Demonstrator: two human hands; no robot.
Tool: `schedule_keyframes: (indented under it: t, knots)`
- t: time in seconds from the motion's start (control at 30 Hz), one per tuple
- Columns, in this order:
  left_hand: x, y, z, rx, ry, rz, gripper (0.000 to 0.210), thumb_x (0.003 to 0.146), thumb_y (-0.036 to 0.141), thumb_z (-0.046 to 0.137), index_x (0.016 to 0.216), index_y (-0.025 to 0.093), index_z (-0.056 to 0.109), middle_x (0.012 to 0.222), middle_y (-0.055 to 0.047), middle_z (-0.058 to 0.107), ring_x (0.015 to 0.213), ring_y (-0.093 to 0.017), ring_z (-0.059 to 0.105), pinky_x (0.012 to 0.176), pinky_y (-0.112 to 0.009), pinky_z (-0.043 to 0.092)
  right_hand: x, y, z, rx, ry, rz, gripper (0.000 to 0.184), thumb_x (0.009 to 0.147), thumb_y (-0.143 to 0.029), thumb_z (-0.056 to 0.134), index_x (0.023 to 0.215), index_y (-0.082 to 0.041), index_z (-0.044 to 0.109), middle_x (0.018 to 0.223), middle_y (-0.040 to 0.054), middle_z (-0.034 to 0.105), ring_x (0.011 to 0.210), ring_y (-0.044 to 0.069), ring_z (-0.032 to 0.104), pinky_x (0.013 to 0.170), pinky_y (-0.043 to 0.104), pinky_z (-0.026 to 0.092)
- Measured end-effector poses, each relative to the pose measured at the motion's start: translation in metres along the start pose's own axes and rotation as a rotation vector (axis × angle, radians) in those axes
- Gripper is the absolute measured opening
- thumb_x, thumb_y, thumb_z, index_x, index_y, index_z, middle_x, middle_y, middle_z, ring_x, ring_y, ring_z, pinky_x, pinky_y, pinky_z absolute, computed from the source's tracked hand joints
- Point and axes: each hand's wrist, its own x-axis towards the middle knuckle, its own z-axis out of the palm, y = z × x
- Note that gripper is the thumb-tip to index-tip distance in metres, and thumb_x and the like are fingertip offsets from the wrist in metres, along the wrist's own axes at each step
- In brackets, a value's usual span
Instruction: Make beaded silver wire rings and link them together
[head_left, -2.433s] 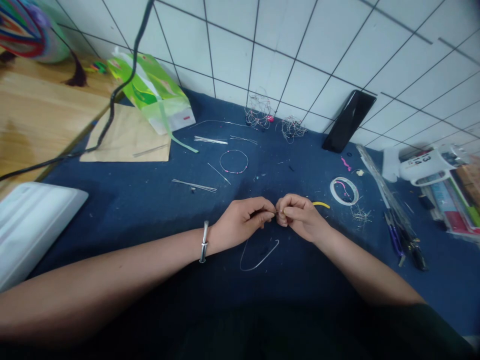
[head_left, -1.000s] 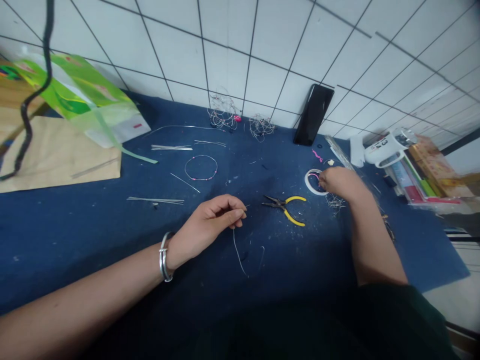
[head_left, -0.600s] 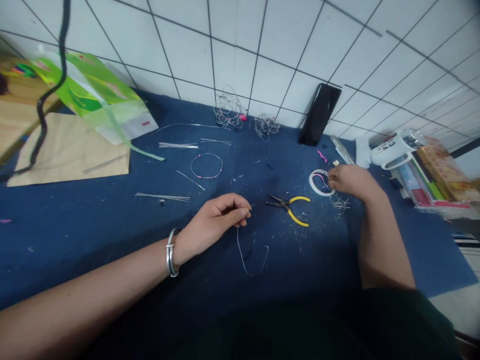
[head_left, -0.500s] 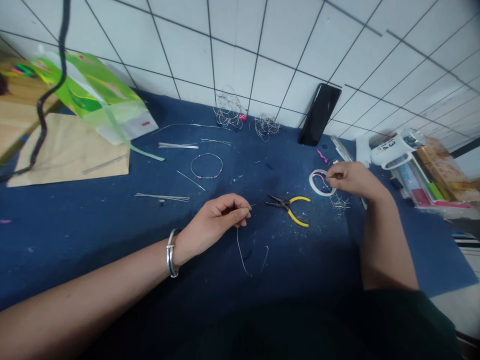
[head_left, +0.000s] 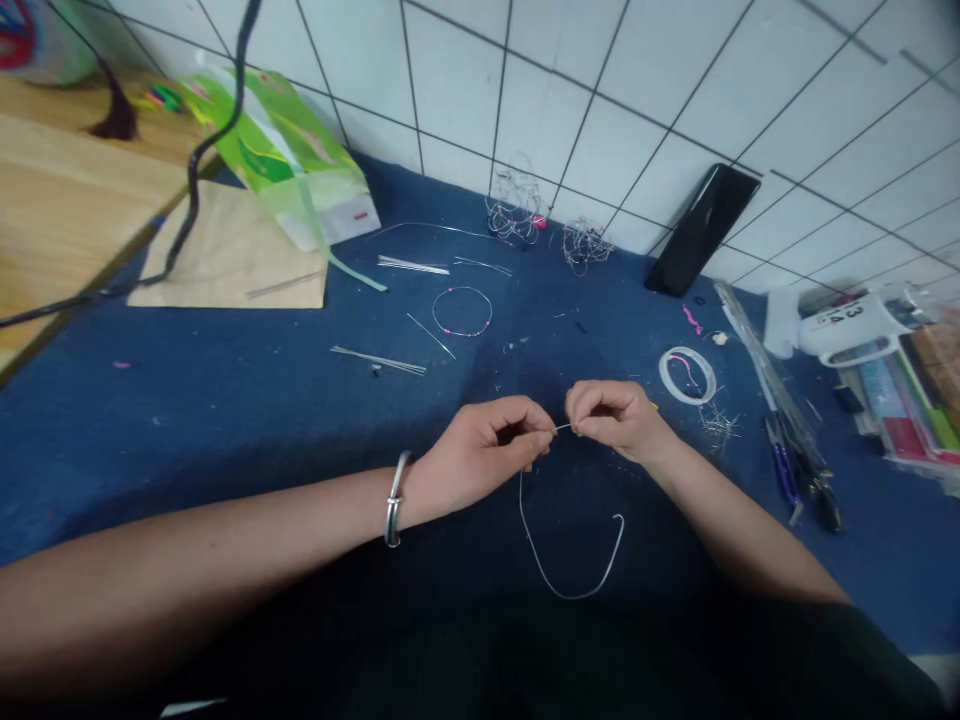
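Observation:
My left hand [head_left: 495,447], wearing a silver bangle [head_left: 396,500], pinches a thin metal wire [head_left: 564,597] near one end. The wire curves down below the hand and rises to a small hook on the right. A short stretch of it bridges to my right hand [head_left: 616,418], whose thumb and finger are closed at its tip. Whether a small piece also sits in those fingertips is too small to tell. Just behind the right hand peeks a bit of yellow plier handle [head_left: 655,406]; the rest is covered.
A white ring-shaped dish [head_left: 688,376] with a pink strand lies to the right, beside loose pins [head_left: 718,425]. A wire loop with pink beads [head_left: 463,312], straight wires [head_left: 379,360] and tangled wires [head_left: 517,205] lie farther back. A black phone [head_left: 703,230] leans on the tiles.
My right hand has come left from the white dish to meet my left hand at the wire's end. It now covers most of the pliers. The view has swung left.

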Motion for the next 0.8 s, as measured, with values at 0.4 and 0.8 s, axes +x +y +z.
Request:
schedule_keyframes:
  t: [0.4, 0.8]
  knots:
    - [0.001, -0.007, 0.0, 0.158, 0.018, 0.045, 0.011, 0.084, 0.021, 0.051, 0.081, 0.016, 0.06, 0.07, 0.0, 0.059, 0.058, -0.008, 0.054, 0.055, -0.02, 0.044, 0.0, -0.002, 0.004, -0.12, 0.014, -0.03, 0.005, 0.075, -0.019, 0.063, 0.071, -0.018, 0.061, 0.072, -0.0006, 0.057, 0.063, 0.01, 0.051, 0.059, 0.026, 0.043]
    - [0.001, -0.008, -0.001, 0.171, 0.014, 0.017, 0.013, 0.085, 0.023, 0.049, 0.081, 0.017, 0.06, 0.068, 0.0, 0.059, 0.057, -0.008, 0.053, 0.053, -0.021, 0.043, 0.0, -0.013, 0.012, -0.46, 0.152, -0.163, 0.007, 0.075, -0.014, 0.059, 0.074, -0.021, 0.061, 0.072, -0.0001, 0.059, 0.066, 0.012, 0.055, 0.061, 0.029, 0.046]
